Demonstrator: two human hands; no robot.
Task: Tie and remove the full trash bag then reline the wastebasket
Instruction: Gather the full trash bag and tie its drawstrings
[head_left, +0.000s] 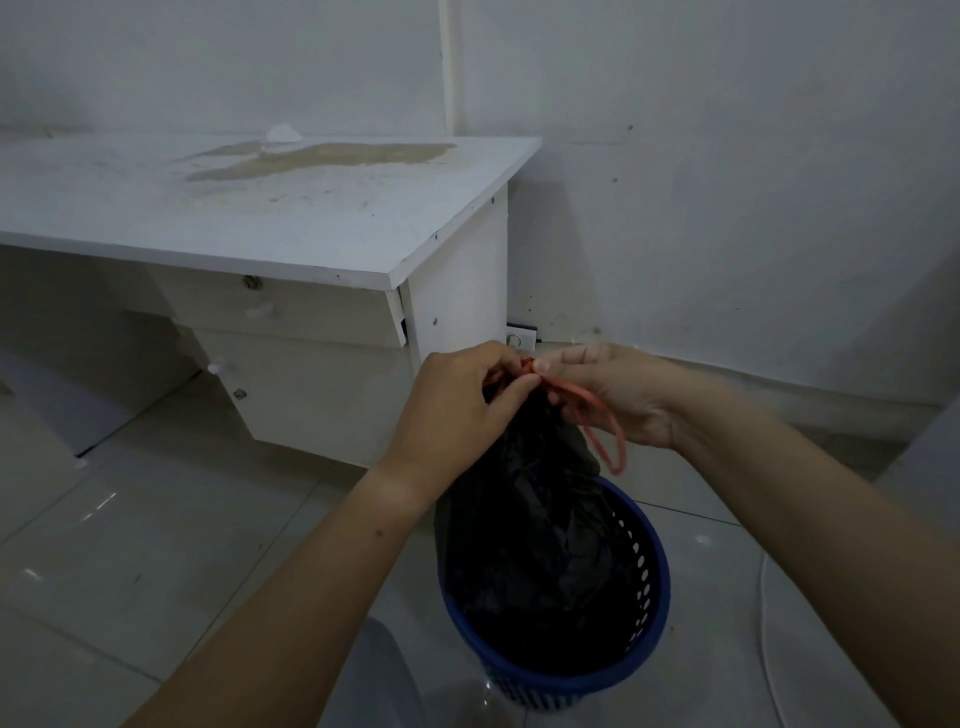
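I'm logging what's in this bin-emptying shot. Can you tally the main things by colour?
Black: 1, the trash bag
Blue: 1, the wastebasket
Red: 1, the drawstring, held by the left hand and right hand
White: 1, the desk
Total: 4

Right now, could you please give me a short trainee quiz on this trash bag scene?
1. True or false: the black trash bag has been lifted clear of the blue wastebasket.
2. Which holds the red drawstring? A) left hand only B) right hand only C) both
3. Fill in: the wastebasket stands on the ____ floor.

Key: 1 false, its lower part sits inside; 2 C; 3 tiled.
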